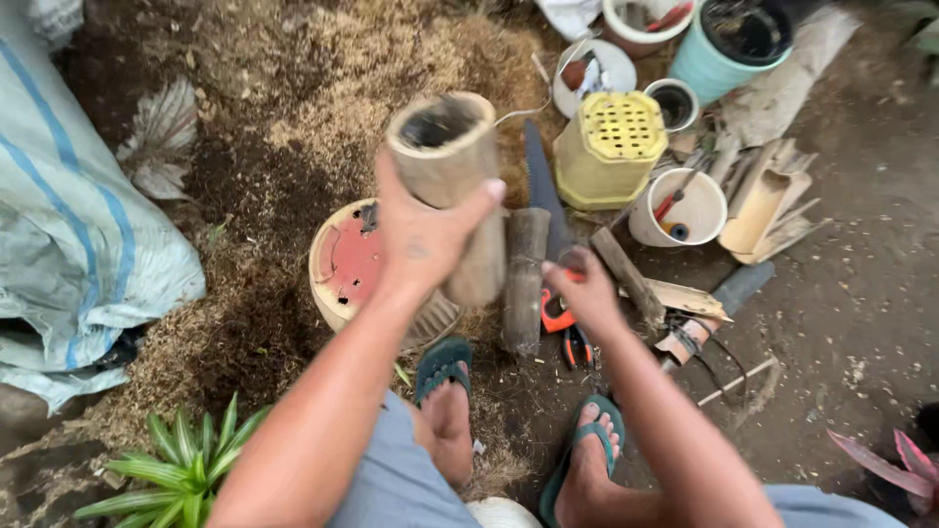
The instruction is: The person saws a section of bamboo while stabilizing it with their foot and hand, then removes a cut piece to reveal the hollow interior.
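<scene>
The left hand [425, 235] is clenching a stiff, hollow, probably light bamboo tube [452, 186] mid-length while the right hand [587, 293] is closing on orange-handled pliers [558, 311].

arms: bare, no sleeves | left hand [423, 235]: small dark mark on back | shorts [401, 479]: grey-blue | flip-flops [442, 364]: teal, one per foot | right hand [587, 293]: bare

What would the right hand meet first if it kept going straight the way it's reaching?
Probably the orange-handled tool on the ground: the right hand is already at its handle, perhaps touching. Depth is unclear; the saw blade lies just beyond.
</scene>
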